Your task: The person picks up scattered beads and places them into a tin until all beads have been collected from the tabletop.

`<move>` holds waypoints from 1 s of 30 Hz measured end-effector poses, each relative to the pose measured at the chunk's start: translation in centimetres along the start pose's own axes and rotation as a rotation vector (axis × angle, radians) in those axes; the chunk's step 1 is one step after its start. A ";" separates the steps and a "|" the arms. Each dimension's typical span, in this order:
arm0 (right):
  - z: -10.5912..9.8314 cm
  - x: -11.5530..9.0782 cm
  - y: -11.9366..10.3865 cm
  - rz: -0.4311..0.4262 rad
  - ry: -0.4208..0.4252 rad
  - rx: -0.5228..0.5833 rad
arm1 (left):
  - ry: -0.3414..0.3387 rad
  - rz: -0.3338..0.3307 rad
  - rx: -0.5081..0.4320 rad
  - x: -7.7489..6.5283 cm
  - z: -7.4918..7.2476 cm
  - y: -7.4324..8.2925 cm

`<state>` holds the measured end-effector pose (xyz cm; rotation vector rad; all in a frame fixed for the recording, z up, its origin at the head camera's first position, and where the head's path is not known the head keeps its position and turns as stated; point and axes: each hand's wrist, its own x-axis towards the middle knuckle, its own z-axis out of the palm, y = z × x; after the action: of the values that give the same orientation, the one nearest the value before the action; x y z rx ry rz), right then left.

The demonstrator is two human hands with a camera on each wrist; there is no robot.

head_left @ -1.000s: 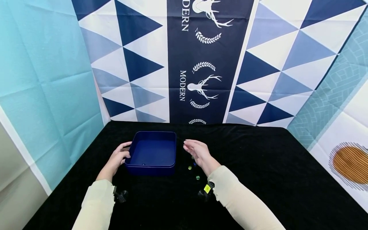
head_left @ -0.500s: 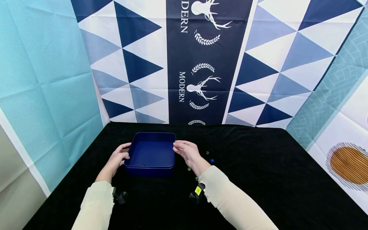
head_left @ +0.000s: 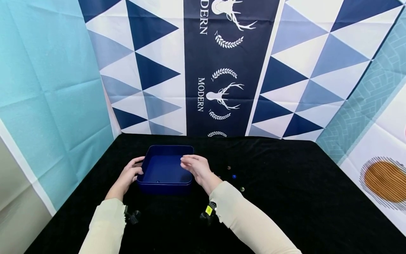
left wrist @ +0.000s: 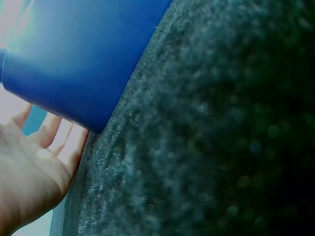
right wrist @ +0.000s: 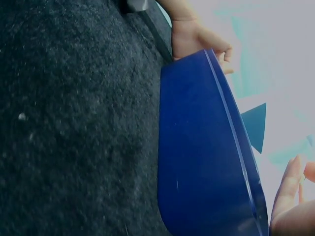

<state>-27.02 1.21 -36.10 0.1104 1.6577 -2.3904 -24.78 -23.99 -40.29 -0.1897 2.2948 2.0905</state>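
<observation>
A square blue box [head_left: 165,188] without a lid stands on the black cloth, left of centre in the head view. My left hand [head_left: 127,176] grips its left side, thumb at the rim and fingers along the outer wall. Over the box's right side is my right hand [head_left: 198,170], fingertips and thumb brought together. The right wrist view shows a tiny glint between those fingertips [right wrist: 293,172], apparently a marble, mostly hidden. Right of the box lie a blue marble [head_left: 234,176], a green marble [head_left: 242,189] and a brownish marble [head_left: 229,167].
Black cloth [head_left: 276,215] covers the table. Patterned fabric [head_left: 219,70] hangs behind it, with light blue fabric [head_left: 57,106] at the left. A small dark spot shows inside the box's front edge; I cannot tell what it is.
My right hand has moved left, from beside the box to over its right side. Its arm uncovers some marbles and hides others. The left hand stays on the box.
</observation>
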 end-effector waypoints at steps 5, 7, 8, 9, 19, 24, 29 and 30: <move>0.7 -0.1 0.3 0.004 -0.006 -0.011 | -0.004 0.000 -0.001 -0.1 0.0 0.2; 0.9 -0.1 0.5 -0.008 -0.007 -0.010 | -0.005 0.000 -0.002 -0.1 0.0 0.2; 1.0 -0.1 0.5 -0.012 -0.008 -0.008 | -0.005 -0.003 -0.004 -0.1 0.0 0.2; 1.1 -0.1 0.5 -0.016 -0.011 -0.009 | -0.006 -0.005 -0.006 -0.1 -0.1 0.2; 1.7 0.0 0.5 -0.028 -0.036 0.000 | 0.000 -0.002 -0.011 -0.1 -0.1 0.1; 1.9 -0.1 0.4 -0.025 -0.046 -0.012 | -0.003 -0.005 -0.016 -0.1 -0.1 0.1; 2.1 -0.3 0.3 -0.023 -0.061 -0.011 | -0.002 -0.016 -0.015 0.0 -0.1 0.0; 2.1 -0.4 0.3 -0.023 -0.062 -0.011 | -0.001 -0.017 -0.017 0.0 0.0 0.0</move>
<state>-26.42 -0.82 -35.58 0.0147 1.6533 -2.3754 -24.77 -24.03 -40.24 -0.2080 2.2669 2.1019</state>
